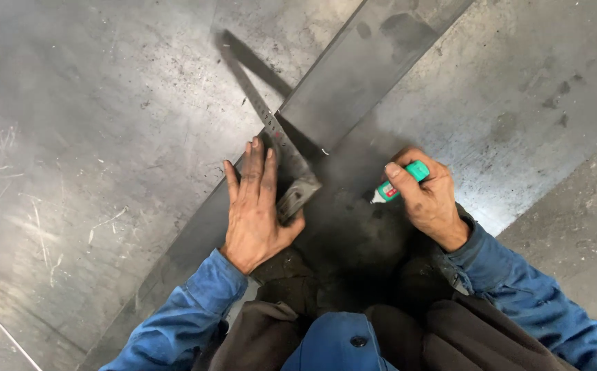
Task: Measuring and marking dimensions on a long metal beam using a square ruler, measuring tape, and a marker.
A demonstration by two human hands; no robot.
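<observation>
View from above of a person in blue sleeves crouched over a large grey steel sheet (92,137), scuffed and scratched. A long dark metal strip (353,75) runs across it from about 7 o'clock up to 1 o'clock.

The left hand (253,206) lies flat, fingers together and stretched out, pressing down on a metal try square (281,148). The square's thick stock sits just beside the thumb at the hand's 3 o'clock, touching it. Its thin ruled blade runs away from the fingertips toward 11 o'clock, across the edge of the dark strip and onto the sheet.

The right hand (429,199) is closed around a green marker (398,184), thumb along its barrel. The marker's pale tip points toward 9 o'clock, near the surface of the dark strip; whether it touches cannot be told. The tip is near the square's stock but apart from it, at about the stock's 3 o'clock.

Dark trousers and the person's knees fill the bottom of the view.
</observation>
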